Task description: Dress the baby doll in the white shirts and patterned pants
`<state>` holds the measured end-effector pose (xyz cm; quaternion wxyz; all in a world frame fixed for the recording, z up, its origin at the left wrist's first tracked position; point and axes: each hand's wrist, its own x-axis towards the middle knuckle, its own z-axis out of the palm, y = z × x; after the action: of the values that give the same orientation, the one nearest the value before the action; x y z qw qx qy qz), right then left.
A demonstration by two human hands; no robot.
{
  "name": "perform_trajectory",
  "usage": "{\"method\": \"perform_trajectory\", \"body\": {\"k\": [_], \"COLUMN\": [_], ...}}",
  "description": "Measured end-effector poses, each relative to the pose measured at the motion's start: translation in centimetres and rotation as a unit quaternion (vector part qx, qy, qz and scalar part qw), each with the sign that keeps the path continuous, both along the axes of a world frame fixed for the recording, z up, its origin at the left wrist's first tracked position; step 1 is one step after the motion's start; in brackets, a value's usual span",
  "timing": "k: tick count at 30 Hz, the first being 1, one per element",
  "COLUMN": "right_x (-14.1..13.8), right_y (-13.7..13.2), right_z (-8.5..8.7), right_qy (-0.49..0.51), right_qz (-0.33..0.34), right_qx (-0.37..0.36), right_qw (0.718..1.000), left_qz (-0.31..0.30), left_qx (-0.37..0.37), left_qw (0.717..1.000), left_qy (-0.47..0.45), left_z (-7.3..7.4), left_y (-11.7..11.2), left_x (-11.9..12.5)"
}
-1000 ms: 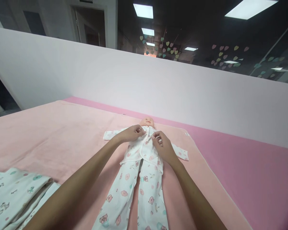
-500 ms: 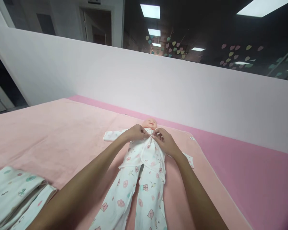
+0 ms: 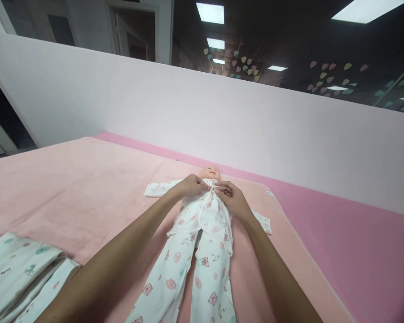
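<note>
A baby doll lies on its back on a pink towel, dressed in a white printed baby suit with small bear figures. My left hand pinches the suit's front flap at the doll's chest, just under the chin. My right hand pinches the opposite flap right beside it. The fingertips of both hands almost meet at the neckline. The doll's sleeves spread out to both sides and its legs point toward me.
A folded stack of white printed cloth lies at the near left. Beyond the towel a darker pink surface runs to the right. A white partition wall stands right behind the doll's head.
Both hands have drawn closer together at the doll's neckline, pulling the two flaps of the suit shut over the chest. The view has shifted slightly.
</note>
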<state>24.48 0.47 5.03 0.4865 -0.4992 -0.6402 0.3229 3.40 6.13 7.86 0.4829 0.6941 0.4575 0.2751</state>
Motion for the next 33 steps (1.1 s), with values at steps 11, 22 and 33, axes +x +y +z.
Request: {"method": "perform_trajectory", "body": {"k": [11, 22, 33], "right_x": [-0.4, -0.8, -0.9], "right_y": [0.3, -0.1, 0.3], "right_z": [-0.8, -0.9, -1.4], "right_qy": [-0.009, -0.07, -0.07], "right_qz": [-0.05, -0.068, -0.068], "right_qx": [-0.003, 0.043, 0.039], "right_qw": [0.999, 0.994, 0.994], "left_qz": [-0.015, -0.006, -0.028], "left_qx": [-0.015, -0.017, 0.017], "left_qw": [1.0, 1.0, 0.999], "left_qy": [-0.016, 0.003, 0.019], "left_z": [-0.3, -0.6, -0.1], "left_y": [0.3, 0.9, 0.1], "left_x": [-0.1, -0.1, 0.0]}}
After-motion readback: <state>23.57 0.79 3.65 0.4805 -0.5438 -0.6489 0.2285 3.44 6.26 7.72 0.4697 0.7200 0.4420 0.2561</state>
